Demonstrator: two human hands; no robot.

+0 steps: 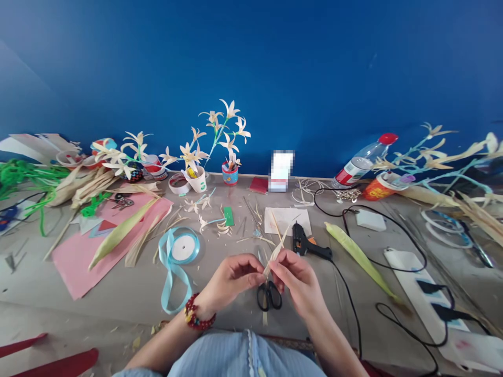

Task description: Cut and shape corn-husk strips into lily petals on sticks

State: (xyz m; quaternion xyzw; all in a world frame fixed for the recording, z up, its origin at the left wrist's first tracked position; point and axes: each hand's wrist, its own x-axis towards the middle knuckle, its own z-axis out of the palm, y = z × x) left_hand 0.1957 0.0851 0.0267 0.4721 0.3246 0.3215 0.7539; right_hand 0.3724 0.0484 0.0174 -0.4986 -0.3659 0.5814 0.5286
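A pale, pointed strip of husk [276, 253] stands tilted between my two hands, above black-handled scissors [269, 296] on the table. My left hand [240, 280] has its thumb and fingers pinched at the strip's lower end. The fingers of my right hand [293, 275] are closed on the strip from the other side. A red bead bracelet [196, 313] is on my left wrist. Just beyond my right hand lies a black glue gun [308, 244], beside a white card [287, 221].
Blue ribbon [176, 293] and its spool lie left of my hands, near pink paper [80, 267]. A green husk [357, 254], black cables and a power strip [422, 293] are at right. Husk flowers in cups [230, 173] and a bottle [359, 166] line the blue wall.
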